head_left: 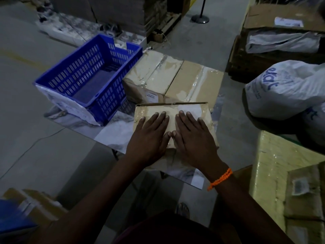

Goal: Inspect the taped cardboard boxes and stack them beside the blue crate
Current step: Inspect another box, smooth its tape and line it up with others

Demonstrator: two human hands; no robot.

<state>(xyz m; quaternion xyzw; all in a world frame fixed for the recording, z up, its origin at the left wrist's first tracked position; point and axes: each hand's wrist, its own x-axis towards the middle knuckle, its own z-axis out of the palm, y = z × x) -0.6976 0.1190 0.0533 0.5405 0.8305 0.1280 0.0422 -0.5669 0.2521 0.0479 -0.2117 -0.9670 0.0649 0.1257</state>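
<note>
A taped cardboard box (pixel 197 111) sits at the near edge of a small marble-patterned table (pixel 112 134). My left hand (pixel 151 136) and my right hand (pixel 193 138) lie flat on its top, palms down, fingers spread, thumbs almost touching. Behind it stand two larger taped boxes side by side, one (pixel 151 73) against the blue crate and one (pixel 195 80) to its right. The empty blue slotted crate (pixel 88 74) stands tilted at the table's left. An orange bead bracelet is on my right wrist.
White printed sacks (pixel 284 88) pile up at the right. A yellow wrapped parcel (pixel 274 164) stands near right, an open carton (pixel 281 20) far right. More boxes (pixel 35 206) lie on the floor at lower left. A black stanchion base (pixel 200 19) stands behind.
</note>
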